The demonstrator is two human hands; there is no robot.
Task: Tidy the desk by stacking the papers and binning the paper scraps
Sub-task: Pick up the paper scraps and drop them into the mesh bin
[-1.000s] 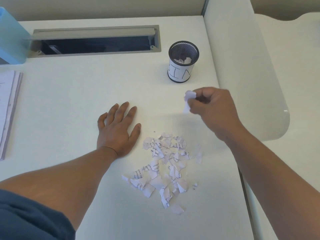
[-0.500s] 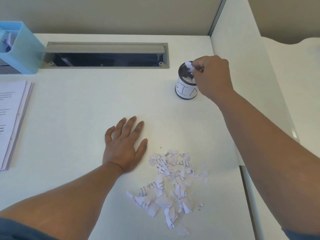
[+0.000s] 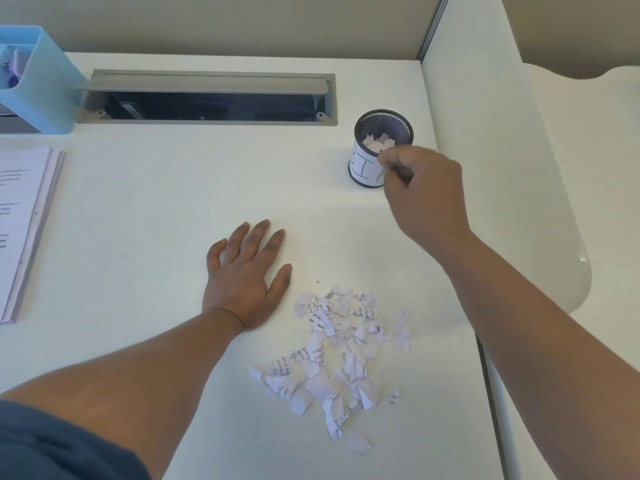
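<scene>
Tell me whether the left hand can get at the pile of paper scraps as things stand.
Probably yes. The left hand rests flat on the desk right beside the paper scraps, with only bare desk between them. The right hand is up by the bin, out of the way.

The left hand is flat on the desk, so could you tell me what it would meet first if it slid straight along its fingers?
The left hand would probably meet nothing on the white desk until the grey metal cable slot at the back.
</scene>
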